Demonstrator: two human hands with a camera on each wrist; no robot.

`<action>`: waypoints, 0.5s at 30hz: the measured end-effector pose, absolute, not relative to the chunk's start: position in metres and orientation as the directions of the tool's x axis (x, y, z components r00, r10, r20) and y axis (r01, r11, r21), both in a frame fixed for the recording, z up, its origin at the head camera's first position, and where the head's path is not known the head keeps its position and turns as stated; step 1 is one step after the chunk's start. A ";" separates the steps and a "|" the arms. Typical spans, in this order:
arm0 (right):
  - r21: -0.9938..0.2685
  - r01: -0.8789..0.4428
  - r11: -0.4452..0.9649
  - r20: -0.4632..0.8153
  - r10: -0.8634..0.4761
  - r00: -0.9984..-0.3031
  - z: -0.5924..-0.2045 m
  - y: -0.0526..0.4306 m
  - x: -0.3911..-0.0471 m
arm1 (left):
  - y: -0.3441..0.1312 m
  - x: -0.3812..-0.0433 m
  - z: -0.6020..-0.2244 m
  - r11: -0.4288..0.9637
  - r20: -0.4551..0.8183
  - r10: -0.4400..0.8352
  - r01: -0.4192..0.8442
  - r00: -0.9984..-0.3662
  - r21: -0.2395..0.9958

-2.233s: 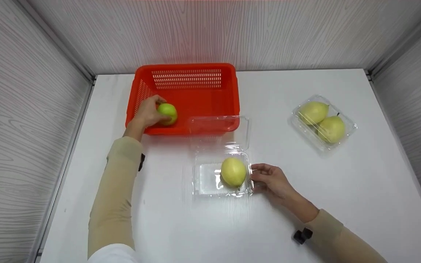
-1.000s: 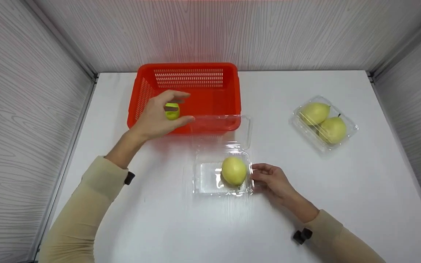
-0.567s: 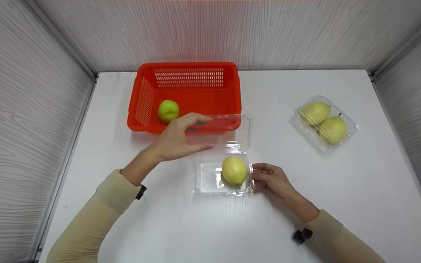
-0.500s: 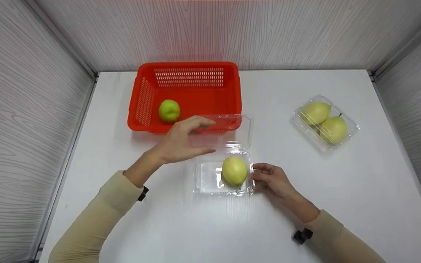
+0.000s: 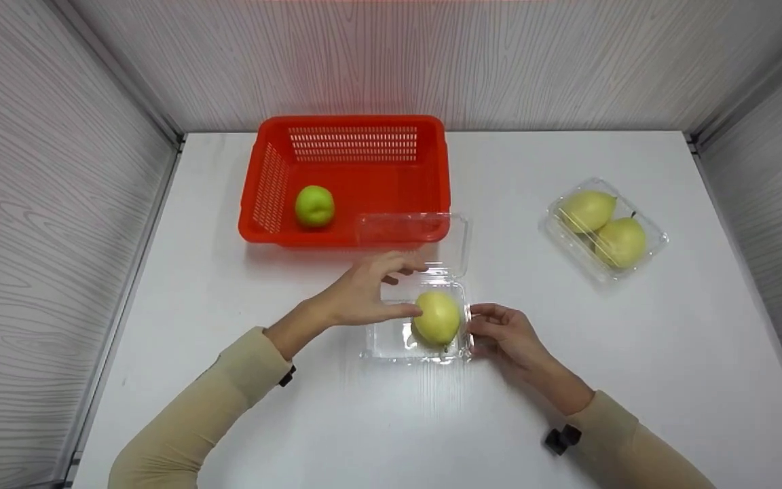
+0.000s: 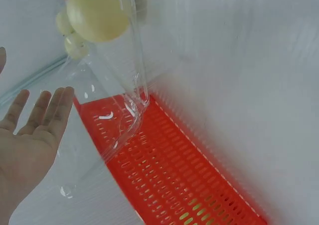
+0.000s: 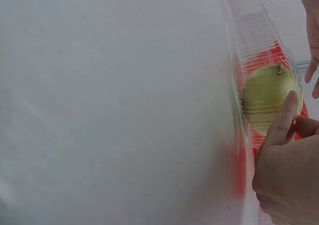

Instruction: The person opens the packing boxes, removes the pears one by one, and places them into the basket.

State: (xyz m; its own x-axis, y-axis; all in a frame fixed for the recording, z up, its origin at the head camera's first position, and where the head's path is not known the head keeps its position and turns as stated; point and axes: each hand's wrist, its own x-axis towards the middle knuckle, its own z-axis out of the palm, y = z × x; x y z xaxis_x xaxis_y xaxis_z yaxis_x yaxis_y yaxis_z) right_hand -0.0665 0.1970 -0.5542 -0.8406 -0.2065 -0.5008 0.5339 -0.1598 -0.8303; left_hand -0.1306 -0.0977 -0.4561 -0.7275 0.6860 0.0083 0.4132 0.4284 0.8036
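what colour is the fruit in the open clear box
The fruit is pale yellow, faintly greenish; the head view shows it best.

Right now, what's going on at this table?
A person is handling fruit. Their right hand touches the side of a clear box with one pear in it; its lid is folded back toward the red basket. The left hand is spread by the pear, not gripping it. A green fruit lies in the basket. A second box, off to the right, holds two pears.
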 end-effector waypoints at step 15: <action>-0.831 0.542 -0.129 -0.509 -0.216 -0.833 -0.554 0.199 -0.068 | -0.074 -0.126 -0.490 0.498 -0.062 0.734 0.473 -0.676 0.727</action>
State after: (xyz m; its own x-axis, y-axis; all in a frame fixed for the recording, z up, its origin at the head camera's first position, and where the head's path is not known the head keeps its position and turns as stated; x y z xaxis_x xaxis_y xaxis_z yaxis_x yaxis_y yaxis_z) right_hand -0.0676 0.1993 -0.5537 -0.8329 -0.2165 -0.5094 0.5415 -0.1289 -0.8307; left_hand -0.1255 -0.0736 -0.4900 -0.6763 0.7340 -0.0622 0.4733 0.4977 0.7268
